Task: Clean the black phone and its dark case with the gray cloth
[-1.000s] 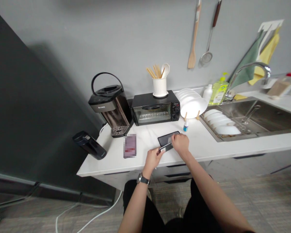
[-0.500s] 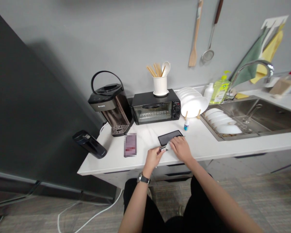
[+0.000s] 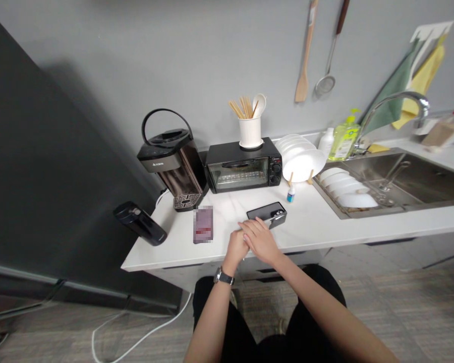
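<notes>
My left hand [image 3: 237, 246] is closed near the counter's front edge, its fingers mostly covered by my right hand. My right hand [image 3: 263, 243] lies over it, fingers together and pointing left. What the two hands hold between them is hidden. Just beyond them a dark smartphone [image 3: 263, 212] lies on the counter, its camera lenses at the right end. A small pale patch shows between my right hand and the phone; I cannot make out what it is. Behind the phone to the right stands a small white bottle with a blue label [image 3: 291, 193].
A blurred purple packet [image 3: 203, 225] lies left of my hands, near a dark tumbler [image 3: 146, 227] and a hot-water dispenser [image 3: 174, 166]. Behind are a toaster oven [image 3: 244, 166] and a rack of white plates [image 3: 304, 164]. The sink [image 3: 431, 176] is on the right.
My right hand has moved left from the phone's right end onto my left hand. The small dark thing in my left fingers is now covered, and the phone's lenses have come into view.
</notes>
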The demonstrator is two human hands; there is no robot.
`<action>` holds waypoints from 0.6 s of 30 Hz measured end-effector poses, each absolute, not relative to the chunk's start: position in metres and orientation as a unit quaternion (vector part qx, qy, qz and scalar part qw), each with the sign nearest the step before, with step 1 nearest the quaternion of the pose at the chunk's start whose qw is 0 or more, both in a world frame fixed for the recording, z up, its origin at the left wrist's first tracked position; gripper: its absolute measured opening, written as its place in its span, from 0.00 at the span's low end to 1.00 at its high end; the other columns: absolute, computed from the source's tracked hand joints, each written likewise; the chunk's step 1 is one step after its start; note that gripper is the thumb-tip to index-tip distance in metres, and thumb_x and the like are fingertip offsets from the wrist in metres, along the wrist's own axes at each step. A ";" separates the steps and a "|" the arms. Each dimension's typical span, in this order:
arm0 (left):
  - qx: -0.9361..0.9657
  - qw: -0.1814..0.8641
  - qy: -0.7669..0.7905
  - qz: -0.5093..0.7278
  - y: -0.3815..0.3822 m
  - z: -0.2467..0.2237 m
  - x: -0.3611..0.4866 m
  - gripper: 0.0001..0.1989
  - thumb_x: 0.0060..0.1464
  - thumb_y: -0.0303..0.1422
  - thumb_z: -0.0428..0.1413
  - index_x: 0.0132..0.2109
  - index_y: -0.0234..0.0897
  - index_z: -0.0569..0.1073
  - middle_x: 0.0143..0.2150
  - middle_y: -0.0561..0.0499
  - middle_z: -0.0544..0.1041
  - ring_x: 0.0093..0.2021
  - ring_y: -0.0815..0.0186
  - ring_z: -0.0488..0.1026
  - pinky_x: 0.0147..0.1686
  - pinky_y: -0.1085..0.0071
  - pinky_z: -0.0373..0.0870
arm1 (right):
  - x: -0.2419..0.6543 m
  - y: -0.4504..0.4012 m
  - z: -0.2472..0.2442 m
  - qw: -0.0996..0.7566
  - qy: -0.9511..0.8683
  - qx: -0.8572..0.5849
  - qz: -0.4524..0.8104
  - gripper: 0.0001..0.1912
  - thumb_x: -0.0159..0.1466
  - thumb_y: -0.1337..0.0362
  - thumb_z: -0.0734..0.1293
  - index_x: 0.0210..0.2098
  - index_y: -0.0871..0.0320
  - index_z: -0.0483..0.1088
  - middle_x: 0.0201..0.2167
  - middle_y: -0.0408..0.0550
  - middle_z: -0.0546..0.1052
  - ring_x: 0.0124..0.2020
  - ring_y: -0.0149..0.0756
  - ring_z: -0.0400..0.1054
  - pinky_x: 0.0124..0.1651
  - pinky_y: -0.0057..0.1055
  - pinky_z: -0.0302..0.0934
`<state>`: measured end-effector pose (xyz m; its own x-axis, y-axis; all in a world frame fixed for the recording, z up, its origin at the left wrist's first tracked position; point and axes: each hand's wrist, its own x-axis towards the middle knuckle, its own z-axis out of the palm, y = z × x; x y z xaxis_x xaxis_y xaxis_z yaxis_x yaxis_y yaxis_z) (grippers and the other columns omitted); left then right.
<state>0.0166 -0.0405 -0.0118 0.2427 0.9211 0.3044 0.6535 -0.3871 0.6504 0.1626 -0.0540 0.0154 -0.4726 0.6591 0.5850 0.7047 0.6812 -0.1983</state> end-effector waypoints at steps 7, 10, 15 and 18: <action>0.760 0.223 0.507 0.338 -0.043 -0.007 0.018 0.12 0.64 0.35 0.56 0.36 0.33 0.80 0.26 0.53 0.77 0.27 0.69 0.67 0.30 0.75 0.59 | 0.220 -0.040 0.009 0.302 -0.824 -0.475 -0.069 0.18 0.76 0.60 0.55 0.53 0.59 0.73 0.47 0.54 0.79 0.50 0.46 0.68 0.60 0.45 0.55; 0.757 0.233 0.501 0.349 -0.044 -0.003 0.019 0.16 0.66 0.40 0.56 0.37 0.33 0.81 0.26 0.54 0.75 0.27 0.71 0.66 0.29 0.76 0.57 | 0.238 -0.025 0.021 0.279 -0.775 -0.562 -0.073 0.20 0.76 0.60 0.55 0.35 0.57 0.75 0.34 0.51 0.78 0.41 0.43 0.69 0.48 0.38 0.57; 0.755 0.233 0.503 0.348 -0.044 -0.003 0.020 0.16 0.65 0.41 0.56 0.38 0.33 0.81 0.26 0.54 0.76 0.27 0.70 0.67 0.29 0.75 0.58 | 0.223 -0.013 0.032 0.280 -0.693 -0.659 -0.083 0.22 0.73 0.65 0.57 0.28 0.60 0.75 0.29 0.56 0.78 0.37 0.44 0.71 0.44 0.38 0.59; 0.757 0.221 0.514 0.338 -0.043 -0.005 0.019 0.13 0.64 0.37 0.55 0.36 0.34 0.80 0.26 0.52 0.77 0.27 0.68 0.69 0.30 0.75 0.61 | 0.191 -0.028 0.033 0.304 -0.742 -0.590 -0.090 0.19 0.74 0.65 0.57 0.33 0.58 0.77 0.33 0.55 0.80 0.42 0.47 0.70 0.59 0.46 0.57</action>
<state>0.0191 -0.0433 -0.0048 0.2443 0.9271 0.2842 0.6286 -0.3746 0.6816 0.1905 -0.0281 0.0326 -0.1187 0.8216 0.5576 0.9311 0.2871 -0.2249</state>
